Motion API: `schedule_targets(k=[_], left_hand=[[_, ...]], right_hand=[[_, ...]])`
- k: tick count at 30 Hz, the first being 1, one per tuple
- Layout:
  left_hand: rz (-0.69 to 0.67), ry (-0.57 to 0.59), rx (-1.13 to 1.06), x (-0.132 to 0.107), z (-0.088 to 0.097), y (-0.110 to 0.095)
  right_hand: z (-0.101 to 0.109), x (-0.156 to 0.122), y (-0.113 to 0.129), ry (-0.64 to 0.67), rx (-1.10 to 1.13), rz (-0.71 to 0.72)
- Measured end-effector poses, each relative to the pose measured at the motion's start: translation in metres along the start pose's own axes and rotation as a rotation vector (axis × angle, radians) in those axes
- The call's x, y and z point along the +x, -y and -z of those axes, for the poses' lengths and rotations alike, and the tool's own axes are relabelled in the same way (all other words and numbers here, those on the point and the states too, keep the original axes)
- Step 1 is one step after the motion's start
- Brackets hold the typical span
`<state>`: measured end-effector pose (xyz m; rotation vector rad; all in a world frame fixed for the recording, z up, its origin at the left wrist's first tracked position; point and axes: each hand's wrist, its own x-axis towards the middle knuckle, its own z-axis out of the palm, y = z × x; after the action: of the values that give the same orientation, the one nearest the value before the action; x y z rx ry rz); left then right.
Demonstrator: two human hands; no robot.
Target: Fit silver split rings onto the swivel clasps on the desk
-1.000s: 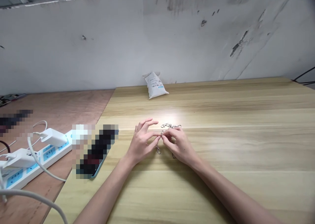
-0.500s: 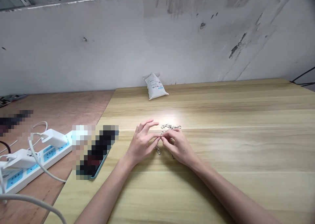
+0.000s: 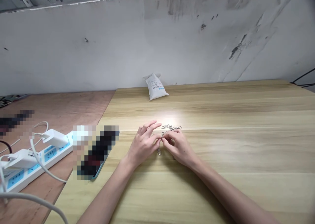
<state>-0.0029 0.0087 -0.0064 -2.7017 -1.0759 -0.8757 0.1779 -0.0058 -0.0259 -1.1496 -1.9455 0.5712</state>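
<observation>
Silver chain point(image 3: 170, 127) lies in a loose sideways run just beyond the hands, its long axis crossing left to right on a light wooden tabletop point(image 3: 233, 145). One end dips into the pinch between the hands, and a lobster clasp point(image 3: 159, 152) points down toward the person just below it. Right hand point(image 3: 178, 146) pinches the chain between thumb and fingertips. Left hand point(image 3: 142, 145) has its upper fingers curled open and a lower fingertip at the pinch; whether it grips cannot be told. Left of that hand lie a pixelated phone point(image 3: 97, 158) and a white power strip point(image 3: 46, 158). Far ahead, a white printed pouch point(image 3: 156, 87) stands against the wall point(image 3: 157, 36), its contents hidden.
</observation>
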Motion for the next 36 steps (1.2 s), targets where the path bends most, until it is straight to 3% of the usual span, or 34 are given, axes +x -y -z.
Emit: schedule_targets(k=[11,15,23,27,31,33,36], left_hand=[[0.067,-0.025,0.02,0.002,0.003,0.0],[0.073,-0.056,0.049,0.001,0.004,0.001],[0.168,-0.043,-0.052,-0.002,0.001,0.002],[0.233,-0.032,-0.147,-0.003,0.0,0.004],[0.321,-0.112,-0.223,-0.003,0.003,0.009],[0.308,-0.128,-0.235,-0.003,0.005,0.01],[0.253,-0.136,-0.22,-0.002,0.007,0.009]], right_hand=[[0.001,0.001,0.002,-0.084,-0.074,-0.057],[0.003,0.0,0.004,-0.1,-0.056,0.021],[0.008,0.0,-0.003,0.028,0.014,0.129],[0.012,0.001,-0.01,0.048,-0.072,0.219],[0.013,0.001,-0.013,0.08,-0.177,0.313],[0.015,0.0,-0.011,0.088,-0.142,0.255],[0.016,0.0,-0.007,0.058,0.038,0.056]])
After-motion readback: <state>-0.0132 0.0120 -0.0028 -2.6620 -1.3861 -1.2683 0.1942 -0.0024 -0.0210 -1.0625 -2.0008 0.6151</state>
